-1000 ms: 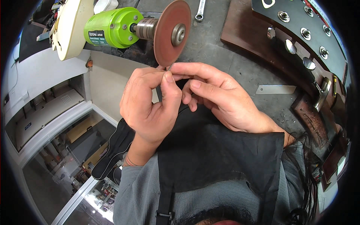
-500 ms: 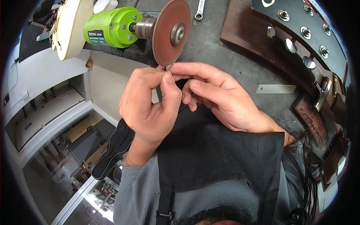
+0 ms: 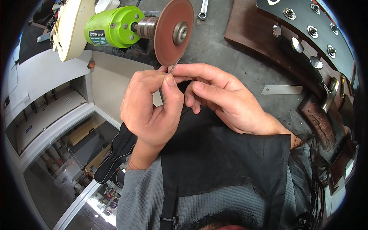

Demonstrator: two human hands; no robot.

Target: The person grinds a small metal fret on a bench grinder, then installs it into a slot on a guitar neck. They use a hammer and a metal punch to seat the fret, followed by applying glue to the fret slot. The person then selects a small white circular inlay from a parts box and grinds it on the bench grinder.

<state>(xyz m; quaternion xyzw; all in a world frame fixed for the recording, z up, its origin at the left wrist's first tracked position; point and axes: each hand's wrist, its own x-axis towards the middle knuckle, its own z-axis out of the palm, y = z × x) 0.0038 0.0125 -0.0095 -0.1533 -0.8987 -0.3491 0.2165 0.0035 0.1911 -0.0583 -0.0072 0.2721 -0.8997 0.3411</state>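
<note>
Between the thumb and forefinger of my left hand (image 3: 150, 105) I pinch a thin metal strip (image 3: 173, 69) with a finely notched look. Its far end reaches up to the lower edge of a reddish-brown grinding wheel (image 3: 163, 48); whether they touch I cannot tell. My right hand (image 3: 228, 94) comes in from the right, its forefinger stretched along to the strip and its tip against it. The right thumb stands apart from that finger, and the other fingers curl loosely below. Much of the strip is hidden by my left fingers.
The wheel sits on the shaft of a green bench grinder (image 3: 115, 28). On the grey bench lie a combination wrench (image 3: 203, 13) and a flat metal blade (image 3: 283, 90). A guitar headstock with tuners (image 3: 303, 23) fills the right, and a cream guitar body (image 3: 73, 30) stands far left.
Both hands have stayed almost in place at the wheel. The left hand and the strip appear shifted slightly left, and the grinder too sits slightly further left in the picture.
</note>
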